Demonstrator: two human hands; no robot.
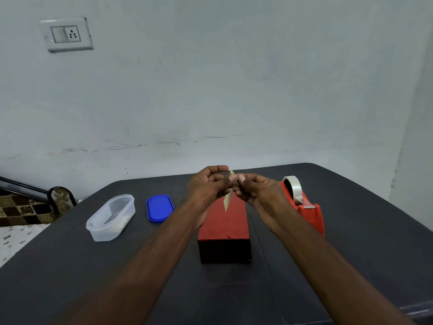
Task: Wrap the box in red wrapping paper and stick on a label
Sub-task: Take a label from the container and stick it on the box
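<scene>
Head view of a dark tabletop [351, 266] set against a pale wall. At centre stands the box [225, 231], already covered in red wrapping paper, its long axis running away from the viewer and its near end face in shadow. Both forearms reach forward above it. The left hand [208, 186] and the right hand [257, 191] meet over the far end of the box, and together they pinch a narrow, pale label [228, 198] seen nearly edge-on; its lower tip hangs down in front of the red top face, apart from it. Each grip is clenched on the label's upper part, thumb tips close together, remaining fingers curled. Just right of the box, partly behind the right wrist, sits a red tape dispenser [307, 209] carrying a roll of clear tape. Left of the box lie a blue lid [159, 208] and, further left, a clear oval plastic container [111, 216], the two near each other but apart. A switch-and-socket plate [66, 34] is mounted high on the wall.
</scene>
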